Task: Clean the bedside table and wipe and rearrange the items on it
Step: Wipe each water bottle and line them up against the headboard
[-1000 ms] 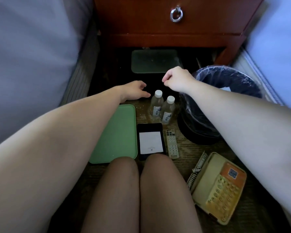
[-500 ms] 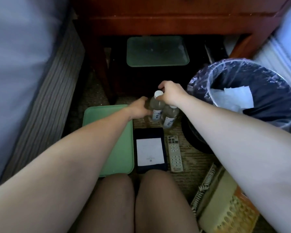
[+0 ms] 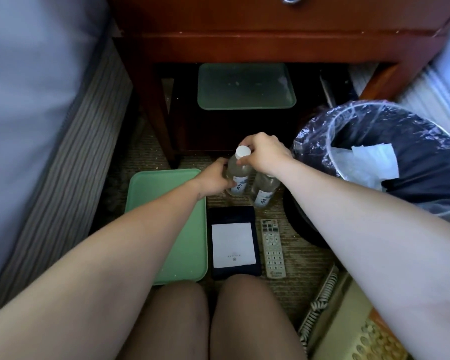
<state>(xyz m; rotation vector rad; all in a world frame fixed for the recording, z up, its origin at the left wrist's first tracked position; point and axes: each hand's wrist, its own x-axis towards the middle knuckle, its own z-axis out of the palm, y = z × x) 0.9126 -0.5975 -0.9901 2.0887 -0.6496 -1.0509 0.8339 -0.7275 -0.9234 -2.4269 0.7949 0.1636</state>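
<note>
Bottles, two, at frame centre: the left hand point(image 3: 213, 180) grasps the left bottle point(image 3: 238, 175) round its body, and the right hand point(image 3: 266, 154) pinches its white cap. The second bottle point(image 3: 264, 190) is just right of it. Green trays, two: the floor tray point(image 3: 166, 203) at lower left, the shelf tray point(image 3: 244, 87) above, under the bedside table point(image 3: 270, 42). Below are one notepad folder point(image 3: 234, 242) and one remote point(image 3: 272, 248).

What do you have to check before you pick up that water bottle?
1. Left hand has a grip round the bottle: ok.
2. Right hand pinches its neck under the white cap: ok.
3. Cap screwed tight: cannot tell.
4. Second bottle stands apart from it: cannot tell; they are very close, so it might tip.
5. Green tray lies right beside, ready as a landing spot: ok.
</note>
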